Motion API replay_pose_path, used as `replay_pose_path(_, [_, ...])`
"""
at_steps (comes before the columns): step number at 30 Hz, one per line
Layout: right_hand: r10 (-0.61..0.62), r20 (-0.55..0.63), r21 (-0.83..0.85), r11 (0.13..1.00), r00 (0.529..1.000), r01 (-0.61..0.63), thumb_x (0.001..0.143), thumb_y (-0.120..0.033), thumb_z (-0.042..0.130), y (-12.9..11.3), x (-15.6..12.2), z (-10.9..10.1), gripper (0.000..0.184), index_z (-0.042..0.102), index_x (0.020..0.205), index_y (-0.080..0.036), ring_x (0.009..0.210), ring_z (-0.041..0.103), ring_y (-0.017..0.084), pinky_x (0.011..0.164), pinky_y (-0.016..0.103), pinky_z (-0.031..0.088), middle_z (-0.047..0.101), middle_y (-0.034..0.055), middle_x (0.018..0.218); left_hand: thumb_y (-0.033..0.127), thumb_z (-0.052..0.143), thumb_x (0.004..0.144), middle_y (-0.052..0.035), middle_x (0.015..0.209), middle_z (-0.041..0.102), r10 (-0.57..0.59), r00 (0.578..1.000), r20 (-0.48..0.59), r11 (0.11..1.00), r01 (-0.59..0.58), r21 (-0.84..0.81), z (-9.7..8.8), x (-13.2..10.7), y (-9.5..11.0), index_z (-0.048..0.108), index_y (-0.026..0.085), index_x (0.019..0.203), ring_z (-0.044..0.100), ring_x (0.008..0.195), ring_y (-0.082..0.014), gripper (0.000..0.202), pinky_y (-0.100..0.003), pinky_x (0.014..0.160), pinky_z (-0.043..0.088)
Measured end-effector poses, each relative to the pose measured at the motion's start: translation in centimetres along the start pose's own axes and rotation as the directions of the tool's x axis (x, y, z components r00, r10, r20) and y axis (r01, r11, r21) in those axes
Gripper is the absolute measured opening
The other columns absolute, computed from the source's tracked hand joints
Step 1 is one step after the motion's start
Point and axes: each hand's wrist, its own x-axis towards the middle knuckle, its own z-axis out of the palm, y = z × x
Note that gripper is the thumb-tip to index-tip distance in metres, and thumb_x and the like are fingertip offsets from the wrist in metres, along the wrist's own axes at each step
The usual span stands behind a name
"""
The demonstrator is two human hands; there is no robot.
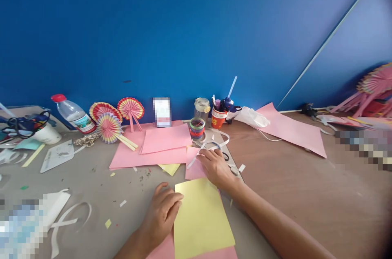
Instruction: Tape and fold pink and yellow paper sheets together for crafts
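A yellow paper sheet lies on a pink sheet at the table's near edge. My left hand rests on the yellow sheet's left edge, fingers curled and pressed down on it. My right hand reaches further out, palm down over a small pink paper piece, fingers bent at a white paper strip near black-handled scissors. Whether the right hand grips the strip is unclear.
Pink sheets lie in the middle and a large pink sheet at right. Folded paper fans, a water bottle, a jar, tape rolls and a cup of tools line the blue wall. Paper scraps litter the left.
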Motion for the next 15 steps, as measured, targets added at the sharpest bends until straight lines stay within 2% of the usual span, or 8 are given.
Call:
replay_pose_path(5, [-0.022, 0.041, -0.030, 0.999, 0.999, 0.023, 0.087, -0.006, 0.043, 0.5, 1.0, -0.1, 0.028, 0.065, 0.100, -0.019, 0.087, 0.048, 0.022, 0.078, 0.037, 0.030, 0.060, 0.0101, 0.109, 0.013, 0.047, 0.090, 0.0038, 0.070, 0.061, 0.012, 1.000, 0.027, 1.000, -0.012, -0.001, 0.1, 0.0, 0.1, 0.058, 0.023, 0.094, 0.058, 0.062, -0.0114, 0.015, -0.042, 0.101, 0.038])
replay_pose_path(10, [-0.055, 0.097, -0.024, 0.998, 0.994, 0.058, 0.086, -0.013, 0.051, 0.8, 2.8, 0.7, 0.018, 0.067, 0.081, -0.020, 0.091, 0.047, 0.024, 0.076, 0.037, 0.032, 0.060, 0.0110, 0.100, 0.014, 0.045, 0.091, 0.0030, 0.068, 0.060, 0.002, 0.999, 0.041, 1.000, -0.002, 0.016, 0.0, 0.1, 0.2, 0.058, 0.023, 0.091, 0.057, 0.060, -0.0118, 0.016, -0.044, 0.100, 0.039])
replay_pose_path(15, [-0.065, 0.122, 0.040, 0.997, 0.990, 0.061, 0.081, -0.009, 0.054, 0.8, 3.9, 0.6, 0.017, 0.066, 0.073, -0.018, 0.090, 0.049, 0.024, 0.075, 0.035, 0.033, 0.062, 0.0101, 0.094, 0.013, 0.045, 0.090, 0.0026, 0.068, 0.061, -0.001, 1.000, 0.015, 1.000, 0.001, 0.017, -0.1, 0.2, 0.2, 0.058, 0.022, 0.091, 0.057, 0.060, -0.0118, 0.016, -0.043, 0.100, 0.040])
